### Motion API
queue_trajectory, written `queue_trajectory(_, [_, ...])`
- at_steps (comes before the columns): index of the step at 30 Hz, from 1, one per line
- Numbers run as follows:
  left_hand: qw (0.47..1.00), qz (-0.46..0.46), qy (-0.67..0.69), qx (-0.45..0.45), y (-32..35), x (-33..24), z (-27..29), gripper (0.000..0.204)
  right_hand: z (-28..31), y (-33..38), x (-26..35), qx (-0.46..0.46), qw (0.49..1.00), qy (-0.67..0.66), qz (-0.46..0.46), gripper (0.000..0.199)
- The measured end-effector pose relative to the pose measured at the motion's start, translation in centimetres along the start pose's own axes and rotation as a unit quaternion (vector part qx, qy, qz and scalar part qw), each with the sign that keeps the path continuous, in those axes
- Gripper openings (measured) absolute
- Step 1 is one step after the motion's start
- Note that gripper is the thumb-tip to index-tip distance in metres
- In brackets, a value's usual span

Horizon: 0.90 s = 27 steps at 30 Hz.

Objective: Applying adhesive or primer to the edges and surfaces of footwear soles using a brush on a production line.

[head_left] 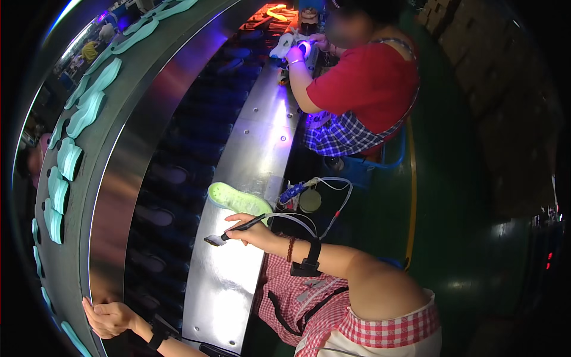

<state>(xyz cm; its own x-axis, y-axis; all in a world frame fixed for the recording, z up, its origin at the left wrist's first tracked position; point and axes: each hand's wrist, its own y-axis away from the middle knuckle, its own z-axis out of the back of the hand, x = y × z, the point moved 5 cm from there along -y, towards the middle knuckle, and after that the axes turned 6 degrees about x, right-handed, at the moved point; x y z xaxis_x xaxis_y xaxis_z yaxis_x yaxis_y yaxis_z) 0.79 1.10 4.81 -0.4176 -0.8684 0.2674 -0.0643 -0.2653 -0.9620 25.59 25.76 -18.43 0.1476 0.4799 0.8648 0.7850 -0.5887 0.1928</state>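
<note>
My right hand (253,231) grips a black-handled brush (242,226) with a thin pale tube at its back end. The brush's dark tip points left, just over the metal work surface (229,271). Right beyond that hand, a pale green shoe sole (238,199) lies on the surface, its near end close to my wrist. At the lower left, my left hand (108,318) has its fingers curled over the metal edge (95,262) of the conveyor. What lies under those fingers is partly hidden.
Mint-coloured soles (86,116) lie along the grey conveyor belt (71,262) at left. Pale soles (156,215) show dimly on a dark lower level. Ahead, a person in red (363,89) handles a sole under violet light. A round container (310,201) and looped tubing stand right of the surface.
</note>
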Motion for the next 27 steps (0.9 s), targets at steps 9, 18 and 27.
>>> queue_trajectory(9, [0.998,-0.033,0.042,0.021,1.2,-0.4,1.8,0.034,2.1,2.4,-0.4,-0.013,0.999,0.030,-0.027,0.041])
queue_trajectory(18, [0.906,0.066,0.205,0.365,-6.5,1.9,2.4,0.032,1.3,2.3,0.6,-0.009,0.999,-0.040,-0.034,0.044])
queue_trajectory(27, [0.829,-0.006,0.138,0.543,-10.8,0.3,-4.2,0.051,3.8,2.7,-0.1,-0.007,0.996,-0.058,-0.065,0.043])
